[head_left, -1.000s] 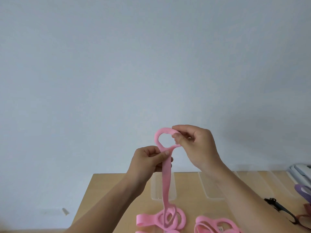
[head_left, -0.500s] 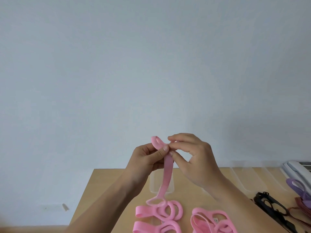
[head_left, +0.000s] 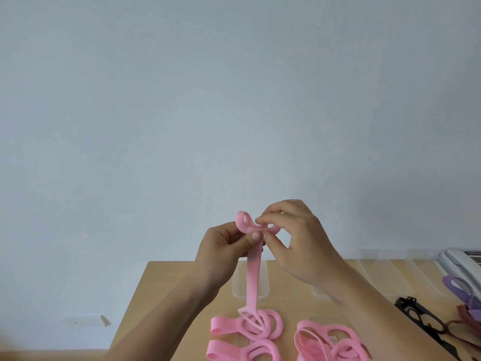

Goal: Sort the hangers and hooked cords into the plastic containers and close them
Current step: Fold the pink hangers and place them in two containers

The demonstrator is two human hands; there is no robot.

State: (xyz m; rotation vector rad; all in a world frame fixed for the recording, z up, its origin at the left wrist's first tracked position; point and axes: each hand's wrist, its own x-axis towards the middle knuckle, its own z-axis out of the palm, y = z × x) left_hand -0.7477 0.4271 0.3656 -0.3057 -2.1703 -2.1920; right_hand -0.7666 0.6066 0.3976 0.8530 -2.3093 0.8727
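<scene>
Closest to me on the wooden table (head_left: 156,295) are two loose pink hangers (head_left: 223,328), one behind the other, with a tangled pink bunch (head_left: 302,332) just to their right. Further right a black hanger (head_left: 403,303) lies flat, and some purple hangers (head_left: 455,285) and a dark red stack (head_left: 468,319) sit by the right edge.

Both hands are up off the table, working on one pink hanger (head_left: 253,277). It hangs straight down between them, and its lower loop reaches the two loose ones. I can't tell whether it's actually resting on them. The left hand (head_left: 221,246) has the strap pinched between thumb and curled fingers, right under the top loop. The right hand (head_left: 304,243) pinches the folded top end with its fingertips, and its other fingers are bent. The two hands are almost touching.

Behind the strap a clear container (head_left: 265,282) stands open at the far side of the table. More clear containers (head_left: 377,274) sit further right, partly hidden by the right forearm. A white device (head_left: 460,259) pokes in at the far right corner. Beyond that there's only a plain pale wall (head_left: 234,100).
</scene>
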